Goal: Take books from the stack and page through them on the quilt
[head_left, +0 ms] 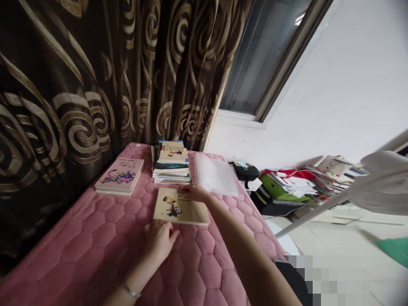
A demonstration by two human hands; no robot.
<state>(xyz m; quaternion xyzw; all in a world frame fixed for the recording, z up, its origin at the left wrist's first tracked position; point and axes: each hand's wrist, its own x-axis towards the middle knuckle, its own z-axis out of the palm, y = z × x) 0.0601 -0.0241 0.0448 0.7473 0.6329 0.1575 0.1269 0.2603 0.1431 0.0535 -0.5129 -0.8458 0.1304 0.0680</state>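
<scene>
A cream book (181, 212) with a small ink-style picture on its cover lies flat on the pink quilted bedspread (117, 238). At its near left corner rests my left hand (162, 239), with bent fingers against the edge and the thumb held apart. My right hand (196, 192) reaches across the book's right side, and its fingers close on the far edge. Just beyond stands a stack of books (172, 163), topped by a similar cream one. To the left lies a smaller stack with a pink illustrated book (120, 175) uppermost.
Translucent plastic sheets (216, 175) lie at the bed's right edge. A black bag (245, 171) and heaped papers and books (296, 182) stand beyond. A patterned dark curtain (153, 76) hangs behind. A pale pole (318, 208) slants across the right side.
</scene>
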